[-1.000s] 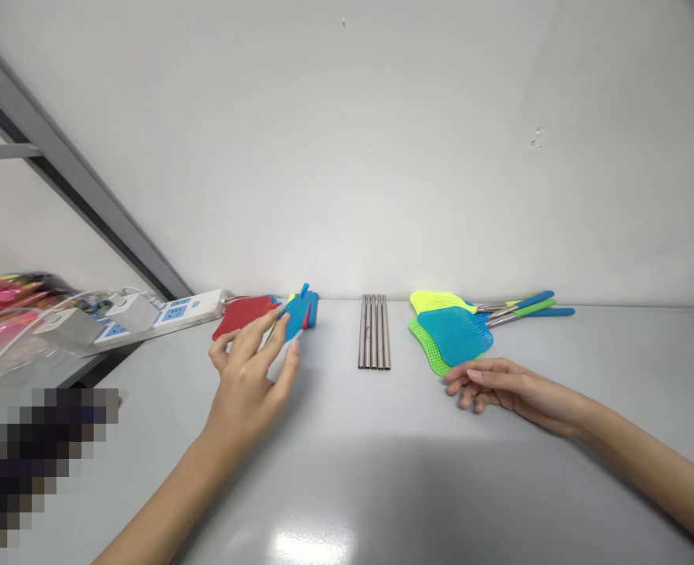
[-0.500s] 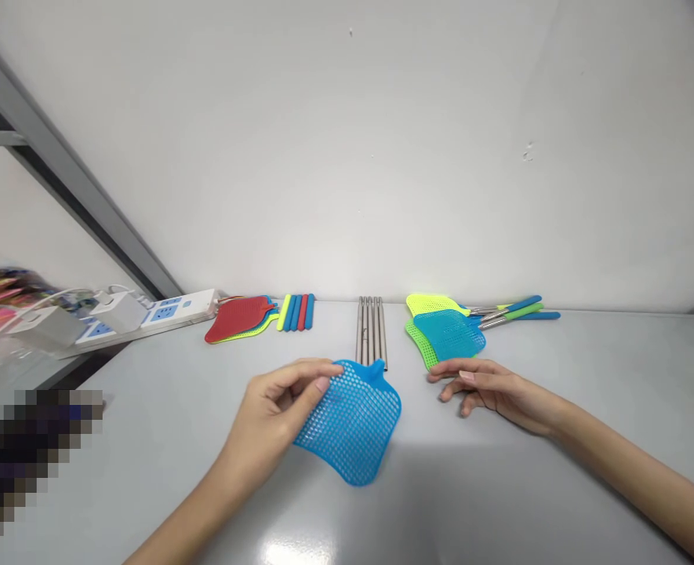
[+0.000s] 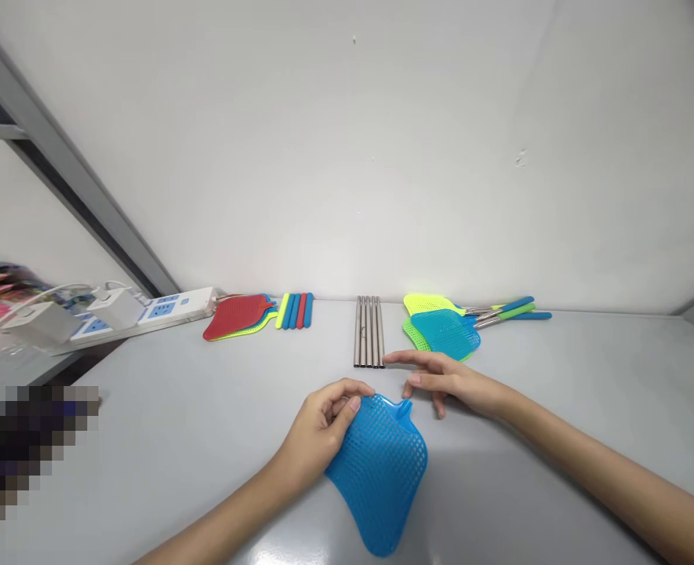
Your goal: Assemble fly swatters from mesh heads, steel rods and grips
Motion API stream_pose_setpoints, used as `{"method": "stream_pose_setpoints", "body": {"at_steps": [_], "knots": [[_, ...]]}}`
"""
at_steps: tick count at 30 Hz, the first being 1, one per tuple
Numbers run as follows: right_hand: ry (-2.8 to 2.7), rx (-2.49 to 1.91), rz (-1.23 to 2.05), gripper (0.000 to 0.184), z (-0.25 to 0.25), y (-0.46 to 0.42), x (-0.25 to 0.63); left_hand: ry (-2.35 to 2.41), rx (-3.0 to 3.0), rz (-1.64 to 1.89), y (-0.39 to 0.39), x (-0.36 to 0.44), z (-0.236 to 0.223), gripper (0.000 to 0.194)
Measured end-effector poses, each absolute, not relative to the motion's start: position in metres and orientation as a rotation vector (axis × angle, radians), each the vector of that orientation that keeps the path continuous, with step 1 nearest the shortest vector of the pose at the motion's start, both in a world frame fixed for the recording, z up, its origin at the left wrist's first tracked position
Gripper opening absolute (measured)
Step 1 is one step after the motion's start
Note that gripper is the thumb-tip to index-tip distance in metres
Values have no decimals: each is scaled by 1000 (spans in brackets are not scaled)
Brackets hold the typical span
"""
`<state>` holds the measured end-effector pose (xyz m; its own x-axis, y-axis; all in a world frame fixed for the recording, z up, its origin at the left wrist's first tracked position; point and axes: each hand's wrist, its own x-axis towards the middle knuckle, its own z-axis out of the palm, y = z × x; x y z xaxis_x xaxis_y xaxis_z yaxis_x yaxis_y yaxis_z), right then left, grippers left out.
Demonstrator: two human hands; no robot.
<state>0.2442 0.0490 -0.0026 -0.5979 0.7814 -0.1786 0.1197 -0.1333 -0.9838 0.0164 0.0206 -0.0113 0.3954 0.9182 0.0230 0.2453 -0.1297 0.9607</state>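
Head view: both my hands over the table [image 3: 194, 416].
Left hand [image 3: 336, 420]: clamped on the blue paddle [image 3: 382, 463], upper left edge only.
Blue paddle: nearer me than the rods [image 3: 369, 333], stub [image 3: 404, 409] free.
Right hand [image 3: 456, 382]: fingers apart, holding nothing; index tip beside the rods, contact unclear.
Paddle risk: one-edge pinch could let it pivot or slip.
Rod risk: side by side, so a clumsy fingertip might roll several.
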Motion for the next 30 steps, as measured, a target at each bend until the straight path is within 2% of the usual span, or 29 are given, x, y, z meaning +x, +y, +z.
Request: {"method": "stream_pose_setpoints", "body": {"at_steps": [8, 14, 22, 30], "knots": [[-1626, -1046, 1663, 42, -14, 60, 230, 1083, 1699, 832, 11, 19, -12, 21], [-1598, -1023, 1631, 30, -13, 50, 235, 1072, 1742, 829, 9, 20, -12, 21], [-1593, -1122, 1746, 29, -7, 44, 235, 1086, 1749, 840, 9, 20, -13, 22], [-1675, -1208, 1851, 37, -3, 13, 257, 979, 1792, 803, 9, 18, -12, 29]]}}
